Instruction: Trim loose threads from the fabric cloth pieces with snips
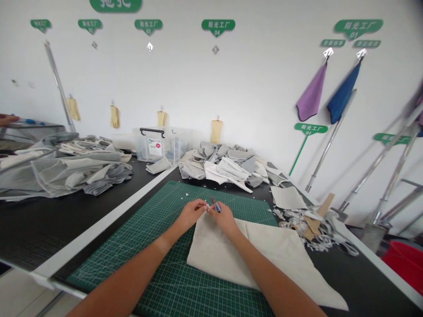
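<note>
A beige piece of cloth lies folded across the right part of the green cutting mat. At its upper left corner my two hands meet, fingertips almost touching. My left hand is closed in a pinch on a small whitish bit at that corner, seemingly part of the cloth. Small thread snips with a bluish handle are held in my right hand, blades pointing up and away. The right thumb and fingertip also press at the cloth's corner. Exactly what lies between the fingertips is partly hidden.
Grey and white cloths are heaped behind the mat, another pile at left. A clear plastic box stands at the back. Scraps and a small cloth square lie right. A red bucket stands beyond the table edge.
</note>
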`<state>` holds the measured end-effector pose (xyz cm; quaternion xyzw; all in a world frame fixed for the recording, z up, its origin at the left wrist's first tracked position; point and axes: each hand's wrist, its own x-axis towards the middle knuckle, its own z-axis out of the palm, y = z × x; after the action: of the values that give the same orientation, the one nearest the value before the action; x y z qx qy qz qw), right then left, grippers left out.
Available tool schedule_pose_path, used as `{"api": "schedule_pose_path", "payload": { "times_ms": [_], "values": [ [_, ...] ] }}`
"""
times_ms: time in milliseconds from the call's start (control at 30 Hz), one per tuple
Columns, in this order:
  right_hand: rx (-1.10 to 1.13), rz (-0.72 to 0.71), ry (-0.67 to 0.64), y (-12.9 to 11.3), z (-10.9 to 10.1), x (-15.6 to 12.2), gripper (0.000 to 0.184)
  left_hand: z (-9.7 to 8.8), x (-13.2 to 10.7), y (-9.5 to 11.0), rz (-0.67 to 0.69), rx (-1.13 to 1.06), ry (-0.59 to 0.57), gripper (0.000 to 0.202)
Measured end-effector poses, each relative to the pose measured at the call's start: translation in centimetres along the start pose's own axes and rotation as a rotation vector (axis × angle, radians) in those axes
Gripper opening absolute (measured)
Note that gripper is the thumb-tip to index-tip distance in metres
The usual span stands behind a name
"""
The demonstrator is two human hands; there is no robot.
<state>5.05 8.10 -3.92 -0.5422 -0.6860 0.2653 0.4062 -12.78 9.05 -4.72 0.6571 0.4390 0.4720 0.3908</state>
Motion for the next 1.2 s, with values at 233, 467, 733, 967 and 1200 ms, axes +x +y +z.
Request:
{"api": "schedule_pose_path", "payload": {
  "times_ms": [233,467,733,967,1200],
  "values": [
    [0.061,-0.033,-0.034,0.1,-0.2,0.0,0.034,-0.3,-0.1,0.2,0.018,-0.005,0.02,0.025],
    [0.023,-0.014,-0.022,0.1,-0.1,0.0,0.03,-0.1,-0.1,0.6,0.011,-0.021,0.009,0.027],
    [0.072,-0.08,-0.022,0.3,-0.1,0.1,0.034,-0.3,-0.5,0.9,0.02,-0.138,0.006,0.031],
    [0.004,-0.048,0.009,-0.1,-0.1,-0.1,0.027,-0.1,-0.7,1.3,-0.003,-0.145,-0.025,0.032],
    [0.099,-0.111,-0.002,-1.3,-0.3,-1.0,0.041,-0.2,-0.8,1.6,-0.008,-0.219,-0.027,0.028]
  ]
}}
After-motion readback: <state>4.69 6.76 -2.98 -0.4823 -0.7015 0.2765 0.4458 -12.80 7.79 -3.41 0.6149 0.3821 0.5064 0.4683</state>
